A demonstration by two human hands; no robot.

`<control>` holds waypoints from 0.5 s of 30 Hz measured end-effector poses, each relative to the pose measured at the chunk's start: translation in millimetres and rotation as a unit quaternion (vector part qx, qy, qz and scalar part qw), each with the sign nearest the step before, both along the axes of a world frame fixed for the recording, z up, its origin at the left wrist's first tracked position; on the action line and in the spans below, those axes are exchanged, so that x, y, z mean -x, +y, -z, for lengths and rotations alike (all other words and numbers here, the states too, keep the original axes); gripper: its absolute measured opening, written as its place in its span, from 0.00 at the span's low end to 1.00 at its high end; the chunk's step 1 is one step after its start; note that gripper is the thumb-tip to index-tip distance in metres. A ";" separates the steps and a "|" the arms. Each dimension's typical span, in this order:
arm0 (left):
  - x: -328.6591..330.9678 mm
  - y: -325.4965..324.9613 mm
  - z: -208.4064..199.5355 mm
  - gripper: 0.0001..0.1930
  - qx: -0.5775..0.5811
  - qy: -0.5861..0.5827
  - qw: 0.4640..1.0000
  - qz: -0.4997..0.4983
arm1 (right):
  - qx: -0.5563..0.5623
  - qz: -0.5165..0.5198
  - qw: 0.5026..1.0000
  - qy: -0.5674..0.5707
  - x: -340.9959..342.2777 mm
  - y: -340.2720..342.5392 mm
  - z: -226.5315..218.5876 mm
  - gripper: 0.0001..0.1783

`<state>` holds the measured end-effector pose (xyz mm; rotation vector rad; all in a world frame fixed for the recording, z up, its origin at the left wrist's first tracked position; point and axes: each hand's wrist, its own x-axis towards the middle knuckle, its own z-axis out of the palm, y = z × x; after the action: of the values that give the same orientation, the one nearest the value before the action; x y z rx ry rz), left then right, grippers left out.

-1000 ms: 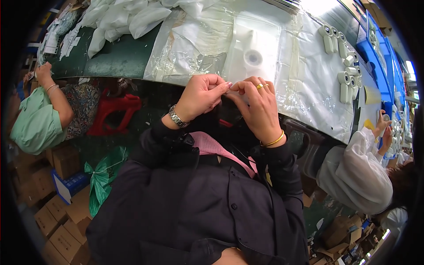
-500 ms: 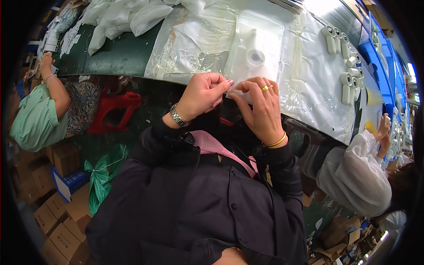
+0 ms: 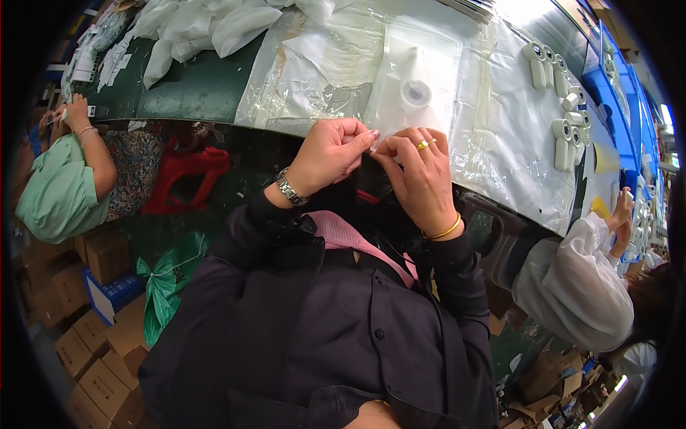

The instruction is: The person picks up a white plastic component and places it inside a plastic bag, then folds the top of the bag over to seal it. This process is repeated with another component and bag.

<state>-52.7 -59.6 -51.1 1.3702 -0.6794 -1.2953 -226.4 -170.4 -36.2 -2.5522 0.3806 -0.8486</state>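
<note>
A translucent white plastic bag (image 3: pixel 437 61) lies flat on the table in front of me. Through its film shows a white device with a round end (image 3: pixel 415 93). At the bag's near left corner, my left hand (image 3: pixel 330 154) is closed, thumb and forefinger pinched on the edge. My right hand (image 3: pixel 420 163) pinches the same near edge just beside it, fingers bent, fingertips almost touching the left ones. The exact bit of film between the fingers is mostly hidden.
Several white handheld devices (image 3: pixel 562 143) lie on the plastic-covered table at right, before blue bins (image 3: pixel 613 93). White bags (image 3: pixel 204 28) are heaped at far left. People in green (image 3: pixel 64 189) and white (image 3: pixel 572 286) sit on either side. A red stool (image 3: pixel 187 175) stands below left.
My right fingertips have shifted slightly left, closer to my left fingertips along the bag's edge. My left hand stays nearly still. The person at left has moved their hand slightly.
</note>
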 end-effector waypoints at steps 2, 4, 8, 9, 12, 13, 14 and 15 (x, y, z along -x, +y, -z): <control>0.4 0.2 -1.0 0.13 -0.001 0.003 1.000 -0.002 | -0.005 0.000 1.000 -0.004 1.3 -0.3 0.1 0.09; 0.6 0.2 -2.8 0.13 -0.002 0.004 1.000 -0.002 | -0.005 0.000 1.000 -0.008 0.9 -0.3 0.3 0.09; 3.5 0.3 -6.0 0.13 0.002 -0.011 1.000 -0.005 | -0.004 0.000 1.000 -0.014 2.8 0.5 0.9 0.09; 4.2 0.1 -5.8 0.13 0.001 -0.018 1.000 -0.003 | -0.001 0.000 1.000 -0.012 3.8 0.7 0.8 0.09; 4.5 0.2 -2.9 0.13 -0.001 -0.033 0.999 0.000 | 0.010 -0.006 1.000 -0.014 3.8 0.9 0.0 0.09; 4.0 0.5 -1.4 0.12 0.001 -0.022 1.000 0.000 | 0.019 -0.012 1.000 -0.019 3.4 1.0 -0.4 0.10; 3.4 0.8 0.0 0.12 0.003 -0.011 1.000 0.000 | 0.027 -0.017 0.999 -0.024 3.3 1.0 -0.5 0.10; 3.2 1.2 1.0 0.12 0.004 0.001 1.000 -0.001 | 0.027 -0.017 0.999 -0.023 4.3 1.2 0.1 0.10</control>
<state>-55.9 -58.4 -52.1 1.3628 -0.6825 -1.2907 -230.7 -169.3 -36.4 -2.5752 0.3028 -0.9155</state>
